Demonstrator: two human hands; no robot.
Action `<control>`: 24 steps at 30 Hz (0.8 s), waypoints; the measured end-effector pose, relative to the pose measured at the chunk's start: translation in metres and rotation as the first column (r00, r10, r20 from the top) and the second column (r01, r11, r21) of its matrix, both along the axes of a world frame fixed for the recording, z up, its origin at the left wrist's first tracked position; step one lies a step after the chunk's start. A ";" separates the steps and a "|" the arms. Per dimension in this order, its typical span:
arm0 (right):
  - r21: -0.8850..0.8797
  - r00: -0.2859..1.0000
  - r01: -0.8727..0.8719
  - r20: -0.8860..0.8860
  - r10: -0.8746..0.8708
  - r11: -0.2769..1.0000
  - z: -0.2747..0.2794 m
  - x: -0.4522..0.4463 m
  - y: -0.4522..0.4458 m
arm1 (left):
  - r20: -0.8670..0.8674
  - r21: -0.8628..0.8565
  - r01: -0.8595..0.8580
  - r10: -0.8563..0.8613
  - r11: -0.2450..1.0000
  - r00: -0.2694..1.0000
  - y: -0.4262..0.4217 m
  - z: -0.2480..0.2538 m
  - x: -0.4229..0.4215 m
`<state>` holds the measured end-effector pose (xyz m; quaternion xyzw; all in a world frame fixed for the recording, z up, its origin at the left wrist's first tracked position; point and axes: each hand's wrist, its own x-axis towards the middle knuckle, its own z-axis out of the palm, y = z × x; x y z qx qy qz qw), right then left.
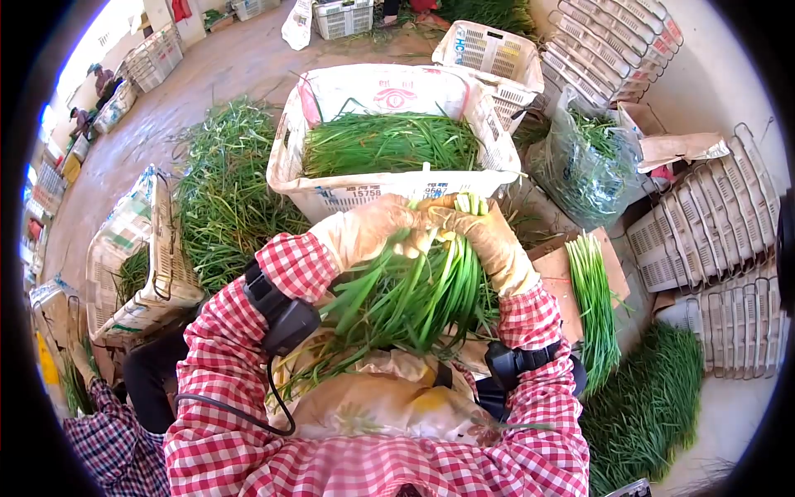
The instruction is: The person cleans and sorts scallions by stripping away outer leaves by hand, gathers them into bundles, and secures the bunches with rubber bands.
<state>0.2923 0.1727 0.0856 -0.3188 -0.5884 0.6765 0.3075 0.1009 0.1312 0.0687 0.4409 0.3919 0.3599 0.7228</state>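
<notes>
My right hand (489, 236), in a pale work glove, is closed around a bunch of garlic chives (443, 286). The pale stalk ends stick up past its fingers and the green leaves hang down over my lap. Close against it, my left hand (364, 232), gloved too, has its fingers bent in on the stalks of the same bunch; its fingertips are partly hidden. Just beyond both hands stands a white plastic crate (286, 178) with cut chives (389, 142) lying in it. A sorted bundle of chives (592, 302) rests on cardboard (555, 277) to my right.
Loose leaves (228, 182) are heaped on the left beside a tilted crate (124, 257). Stacked crates (704, 215) and a clear bag of greens (588, 161) stand on the right. More chives (650, 406) lie at lower right. A co-worker's checked sleeve (116, 439) shows at lower left.
</notes>
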 end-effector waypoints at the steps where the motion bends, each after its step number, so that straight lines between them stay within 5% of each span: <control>1: -0.031 1.000 -0.016 -0.011 0.016 0.999 -0.005 0.002 0.001 | 0.007 -0.024 -0.011 0.011 1.000 1.000 0.000 -0.002 0.001; 6: -0.052 0.969 0.236 0.089 -0.231 0.970 -0.004 0.022 -0.002 | 0.130 0.160 0.039 -0.060 0.986 0.990 -0.006 -0.002 -0.007; 9: -0.041 0.964 0.264 -0.009 -0.265 0.964 -0.010 0.034 0.003 | -0.096 0.072 0.082 -0.075 0.994 0.993 -0.006 0.012 -0.011; 10: -0.026 0.958 0.278 -0.064 -0.279 0.960 -0.015 0.032 0.003 | -0.039 0.078 0.111 -0.108 0.991 0.993 -0.008 0.012 -0.010; 11: -0.246 0.914 0.156 -0.331 -0.234 0.957 -0.017 0.029 0.006 | -0.046 0.077 0.140 -0.137 0.987 0.990 -0.007 0.011 -0.009; 13: -0.003 0.977 0.200 0.077 -0.199 0.980 -0.011 0.033 0.006 | -0.151 0.044 0.236 -0.227 0.971 0.962 -0.005 0.016 -0.004; 15: 0.023 0.982 0.120 0.145 -0.122 0.993 0.020 0.020 -0.003 | -0.214 -0.021 0.317 -0.314 0.948 0.925 -0.004 0.019 0.005; 18: -0.048 0.993 0.075 0.099 -0.070 0.996 0.008 0.010 -0.001 | -0.243 -0.018 0.428 -0.419 0.904 0.875 -0.001 0.011 0.010; 22: -0.030 0.966 0.238 0.114 -0.234 0.971 -0.002 0.015 0.006 | -0.317 -0.045 0.336 -0.333 0.941 0.888 -0.004 0.004 0.004; 24: -0.033 0.922 0.378 0.102 -0.373 0.925 0.020 0.028 0.002 | -0.466 -0.044 0.414 -0.386 0.909 0.796 -0.003 -0.021 -0.023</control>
